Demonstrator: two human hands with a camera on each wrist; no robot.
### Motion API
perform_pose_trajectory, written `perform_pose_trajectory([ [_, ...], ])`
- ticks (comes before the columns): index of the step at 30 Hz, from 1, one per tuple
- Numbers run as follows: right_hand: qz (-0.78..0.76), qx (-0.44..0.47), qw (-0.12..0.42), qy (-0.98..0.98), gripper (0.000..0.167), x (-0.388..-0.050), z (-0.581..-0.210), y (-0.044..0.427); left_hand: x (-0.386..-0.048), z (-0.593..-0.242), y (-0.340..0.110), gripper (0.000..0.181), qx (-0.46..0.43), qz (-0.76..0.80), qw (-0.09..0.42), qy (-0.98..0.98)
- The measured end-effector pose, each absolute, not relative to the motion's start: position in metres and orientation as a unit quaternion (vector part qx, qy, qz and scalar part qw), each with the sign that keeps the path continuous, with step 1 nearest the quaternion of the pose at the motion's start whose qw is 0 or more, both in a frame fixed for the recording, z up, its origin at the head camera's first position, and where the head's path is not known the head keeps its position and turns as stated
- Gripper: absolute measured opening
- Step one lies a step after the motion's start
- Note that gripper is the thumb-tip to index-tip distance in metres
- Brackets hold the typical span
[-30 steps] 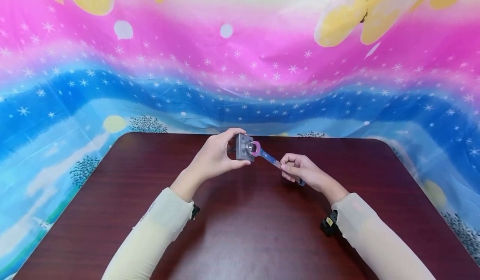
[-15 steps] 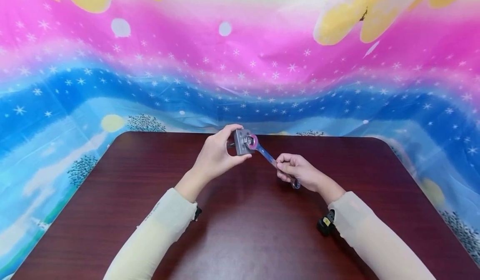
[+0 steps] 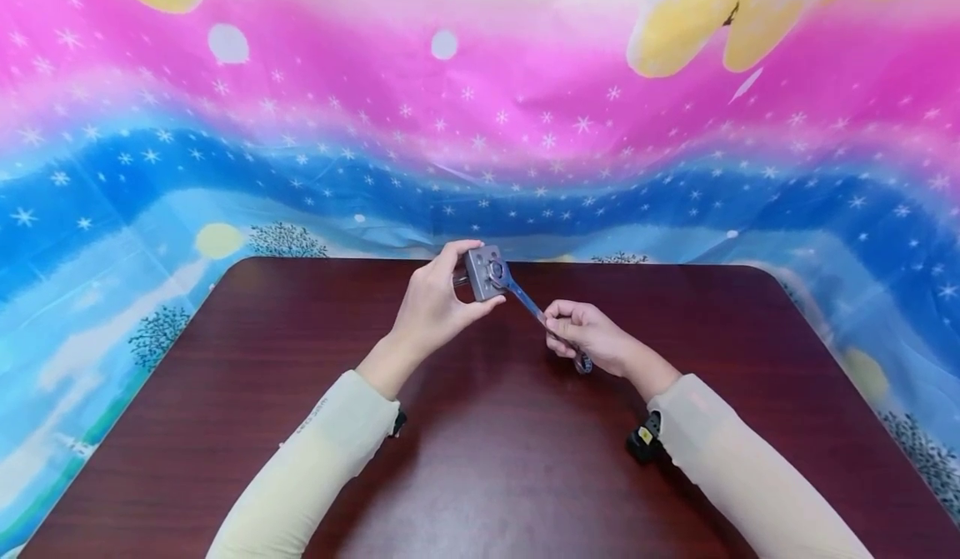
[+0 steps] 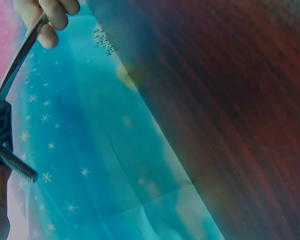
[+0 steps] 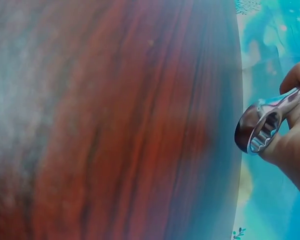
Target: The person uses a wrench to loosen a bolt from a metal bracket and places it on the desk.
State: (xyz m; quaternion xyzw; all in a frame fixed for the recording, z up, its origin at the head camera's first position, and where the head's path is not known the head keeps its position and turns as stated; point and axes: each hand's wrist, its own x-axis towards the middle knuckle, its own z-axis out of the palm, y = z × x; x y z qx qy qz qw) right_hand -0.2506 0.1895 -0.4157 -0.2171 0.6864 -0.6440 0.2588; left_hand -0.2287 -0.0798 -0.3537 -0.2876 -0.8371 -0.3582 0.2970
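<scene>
1. Head view: the left hand (image 3: pixel 429 313) grips a metal block (image 3: pixel 477 277) above the worktop (image 3: pixel 480 459), thumb under its lower edge and fingers over its upper edge. They are spread about as wide as the block is tall, probably to steady it while leaving its front face free.
2. The right hand (image 3: pixel 598 341) holds a wrench (image 3: pixel 527 298) partway along the handle, fingers curled closely round it with the thumb laid on top; such a hold would seem to give some leverage.
3. One ring end of the wrench lies at the block's front face, around the fastener there; whether it is fully seated is hard to tell at this size.
4. Left wrist view shows a threaded bolt (image 4: pixel 17 164) jutting from the block's back, clear of the fingers, likely why the grip keeps to the edges.
5. Right wrist view shows the wrench's other ring end (image 5: pixel 247 131) projecting beyond the right hand, around nothing.
</scene>
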Motion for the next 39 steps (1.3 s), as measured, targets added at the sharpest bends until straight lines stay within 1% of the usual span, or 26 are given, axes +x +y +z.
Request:
perform_pose_trajectory([
  [3,-0.64,-0.22,0.256,0.691,0.014,-0.254,-0.415,0.191,-0.231,-0.349,-0.082,0.074,-0.307,-0.371,0.27,-0.834],
  [6,-0.631,-0.224,0.259,0.696,0.014,-0.26,-0.415,0.195,-0.232,-0.345,-0.085,0.074,-0.325,-0.385,0.221,-0.835],
  [13,-0.584,-0.232,0.254,0.735,0.01,-0.274,-0.413,0.213,-0.236,-0.328,-0.09,0.073,-0.37,-0.376,0.046,-0.848],
  [17,-0.559,-0.262,0.253,0.745,0.008,-0.281,-0.41,0.222,-0.238,-0.318,-0.087,0.072,-0.39,-0.35,-0.035,-0.851],
  [23,-0.512,-0.308,0.287,0.749,0.011,-0.289,-0.405,0.225,-0.23,-0.313,-0.084,0.071,-0.413,-0.318,-0.146,-0.841],
  [30,-0.429,-0.317,0.312,0.786,0.013,-0.292,-0.38,0.22,-0.223,-0.316,-0.075,0.065,-0.423,-0.301,-0.242,-0.82],
  [32,-0.415,-0.327,0.315,0.789,0.013,-0.294,-0.374,0.22,-0.224,-0.319,-0.073,0.063,-0.423,-0.303,-0.266,-0.812],
  [34,-0.409,-0.338,0.312,0.788,0.013,-0.295,-0.37,0.221,-0.226,-0.323,-0.074,0.062,-0.417,-0.315,-0.276,-0.807],
  [36,-0.41,-0.342,0.298,0.792,0.012,-0.294,-0.366,0.224,-0.228,-0.325,-0.078,0.064,-0.413,-0.331,-0.264,-0.806],
  [39,-0.42,-0.33,0.26,0.804,0.01,-0.291,-0.363,0.234,-0.232,-0.327,-0.086,0.066,-0.407,-0.364,-0.219,-0.809],
])
